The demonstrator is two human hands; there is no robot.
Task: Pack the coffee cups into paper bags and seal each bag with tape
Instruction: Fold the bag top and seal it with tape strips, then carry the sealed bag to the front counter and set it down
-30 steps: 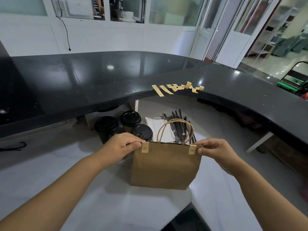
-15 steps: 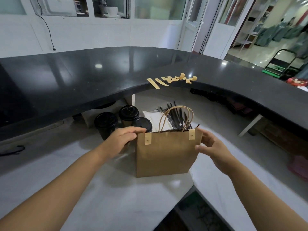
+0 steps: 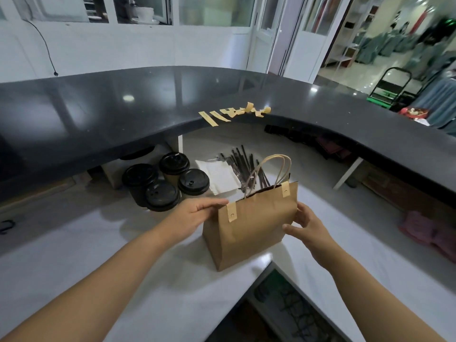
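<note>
A brown paper bag (image 3: 251, 225) with twisted paper handles stands tilted on the white counter (image 3: 123, 280), its top nearly closed. My left hand (image 3: 192, 215) holds its upper left corner, thumb and fingers around the edge. My right hand (image 3: 304, 228) cups the bag's right side with loosely bent fingers. Several coffee cups with black lids (image 3: 162, 183) stand just behind my left hand. Several strips of tan tape (image 3: 234, 112) hang off the edge of the black upper counter (image 3: 98, 114). What is inside the bag is hidden.
Black straws in wrappers (image 3: 246, 166) and white napkins (image 3: 219, 175) lie behind the bag. The white counter has an inner corner with a gap (image 3: 271, 307) right below the bag. The black upper counter overhangs the back of the work surface.
The bag has turned and tilted, its right end now further from me. My right hand slid from the top right corner down to the bag's side. More cups show as the view shifted.
</note>
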